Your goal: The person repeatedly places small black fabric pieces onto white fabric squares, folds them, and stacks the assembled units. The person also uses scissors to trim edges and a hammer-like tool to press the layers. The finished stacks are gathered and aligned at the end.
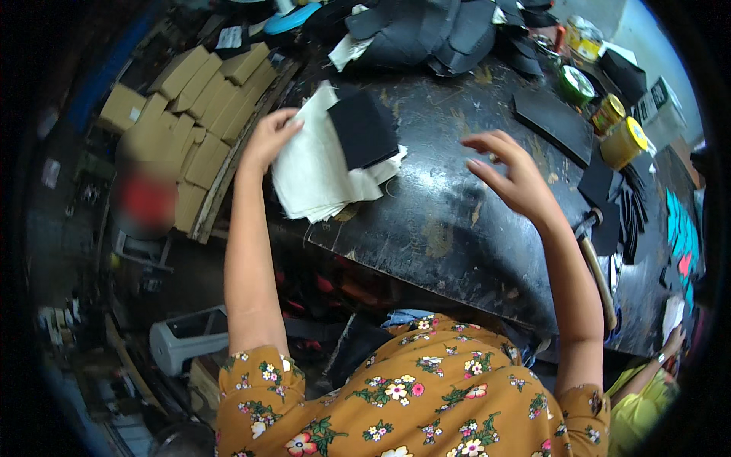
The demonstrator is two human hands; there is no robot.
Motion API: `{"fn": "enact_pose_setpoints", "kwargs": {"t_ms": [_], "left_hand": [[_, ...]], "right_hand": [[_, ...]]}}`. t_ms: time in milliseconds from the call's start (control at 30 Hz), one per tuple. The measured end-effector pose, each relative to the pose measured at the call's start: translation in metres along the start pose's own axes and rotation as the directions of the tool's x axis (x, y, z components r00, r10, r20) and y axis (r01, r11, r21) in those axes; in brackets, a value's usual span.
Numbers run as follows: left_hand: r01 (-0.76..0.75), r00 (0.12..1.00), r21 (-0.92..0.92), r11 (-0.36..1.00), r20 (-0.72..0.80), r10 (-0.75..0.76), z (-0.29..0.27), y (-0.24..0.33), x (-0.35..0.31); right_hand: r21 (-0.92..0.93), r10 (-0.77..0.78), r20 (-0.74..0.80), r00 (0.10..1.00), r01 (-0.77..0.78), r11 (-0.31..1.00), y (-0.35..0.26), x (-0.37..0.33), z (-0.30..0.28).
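Note:
A stack of off-white fabric pieces (308, 164) with frayed edges lies at the far left of the dark table. On its right part rests a small pile of black square pieces (363, 129). At the left edge of the fabric is my left hand (268, 141), fingertips touching it or just above it, fingers slightly apart. My right hand (512, 174) hovers over the bare tabletop to the right, thumb and fingers apart, nothing between them.
Black sheet pieces (426, 34) are heaped at the back of the table (426, 236). A dark flat slab (554, 126), a yellow can (624, 143), and a hammer (598, 274) lie right. Cardboard boxes (217, 99) stand left. Another person's hand (675, 341) shows at far right.

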State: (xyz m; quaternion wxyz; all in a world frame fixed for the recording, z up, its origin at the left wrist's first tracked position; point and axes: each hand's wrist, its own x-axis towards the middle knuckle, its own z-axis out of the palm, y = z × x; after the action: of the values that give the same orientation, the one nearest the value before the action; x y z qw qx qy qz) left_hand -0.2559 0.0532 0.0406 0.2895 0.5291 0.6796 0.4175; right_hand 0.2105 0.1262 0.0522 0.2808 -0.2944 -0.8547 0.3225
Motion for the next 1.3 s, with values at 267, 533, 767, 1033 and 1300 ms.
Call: {"fn": "enact_pose_setpoints", "kwargs": {"t_ms": [267,533,767,1033,1300], "left_hand": [[0.011,0.978,0.232,0.973,-0.207,0.038,0.043,-0.062,0.002],[0.265,0.964,0.348,0.899,-0.078,-0.254,0.035,-0.033,0.012],[0.216,0.974,0.318,0.923,-0.007,-0.226,0.053,-0.015,0.012],[0.058,0.997,-0.157,0.986,0.063,-0.049,0.102,0.001,-0.021],[0.002,1.0,-0.196,0.981,-0.003,-0.002,0.152,0.017,-0.026]], "right_hand": [[0.357,0.284,0.129,0.95,-0.312,0.881,0.039,0.128,0.087],[0.431,0.075,0.032,0.997,-0.082,0.899,0.014,0.103,0.113],[0.186,0.079,-0.173,0.982,-0.046,0.981,0.012,0.085,0.119],[0.323,0.24,-0.158,0.958,-0.18,0.929,0.055,0.076,0.072],[-0.025,0.098,-0.287,0.953,-0.109,0.994,0.058,0.033,0.02]]}}
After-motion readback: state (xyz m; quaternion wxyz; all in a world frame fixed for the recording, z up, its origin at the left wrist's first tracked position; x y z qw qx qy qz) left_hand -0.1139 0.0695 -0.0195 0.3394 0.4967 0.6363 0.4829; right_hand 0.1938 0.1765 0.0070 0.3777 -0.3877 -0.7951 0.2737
